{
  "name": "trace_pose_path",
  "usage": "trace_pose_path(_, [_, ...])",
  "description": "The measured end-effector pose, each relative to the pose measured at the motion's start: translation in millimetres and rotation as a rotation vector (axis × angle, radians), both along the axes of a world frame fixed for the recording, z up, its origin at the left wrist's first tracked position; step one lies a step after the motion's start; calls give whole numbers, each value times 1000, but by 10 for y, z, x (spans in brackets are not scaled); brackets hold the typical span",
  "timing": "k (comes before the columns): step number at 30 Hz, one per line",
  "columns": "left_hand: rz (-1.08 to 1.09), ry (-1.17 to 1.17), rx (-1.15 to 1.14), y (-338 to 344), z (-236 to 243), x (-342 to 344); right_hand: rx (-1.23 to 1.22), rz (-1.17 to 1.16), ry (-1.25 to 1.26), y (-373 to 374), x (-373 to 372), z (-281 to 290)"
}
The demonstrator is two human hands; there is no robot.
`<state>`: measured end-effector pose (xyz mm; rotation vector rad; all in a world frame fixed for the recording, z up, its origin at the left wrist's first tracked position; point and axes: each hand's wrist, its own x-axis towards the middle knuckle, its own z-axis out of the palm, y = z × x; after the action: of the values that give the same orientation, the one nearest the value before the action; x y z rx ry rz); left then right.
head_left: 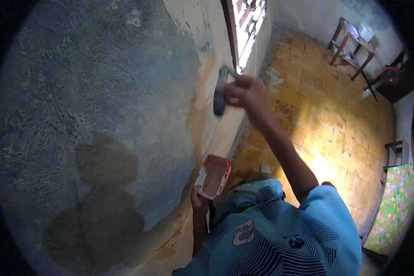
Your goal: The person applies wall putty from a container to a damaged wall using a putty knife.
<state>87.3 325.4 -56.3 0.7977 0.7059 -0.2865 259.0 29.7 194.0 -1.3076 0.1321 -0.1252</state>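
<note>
My right hand [247, 94] is raised at the wall [124, 69], its fingers closed round a dark, long, narrow hand tool [220, 94]. The tool stands near upright beside the pale strip of wall below the window; blur hides its exact kind and whether it touches the wall. Lower down, my left hand [199, 198] grips the near end of a small rectangular tub [227, 171] with a red, white-smeared rim. Some pale brownish material shows inside the tub. Rough grey plaster covers most of the wall, with cream and damp tan patches along its right part.
A bright window [249, 32] with a dark frame opens in the wall. Yellow tiles [315, 124] cover the floor on the right. A small wooden table [350, 45] stands at the far end, and a flowered green cloth [393, 209] lies at the right edge.
</note>
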Motion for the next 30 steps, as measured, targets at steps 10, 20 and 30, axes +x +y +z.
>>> trace_pose_path(10, [-377, -592, 527, 67, -147, -91, -297, 179, -56, 737, -723, -187])
trace_pose_path(20, [-203, -213, 41, 143, -354, 18, -26, -76, 33, -212, 373, -492])
trace_pose_path(30, [-55, -34, -77, 83, -114, 18, 100, 313, 190, 816, -1074, -298])
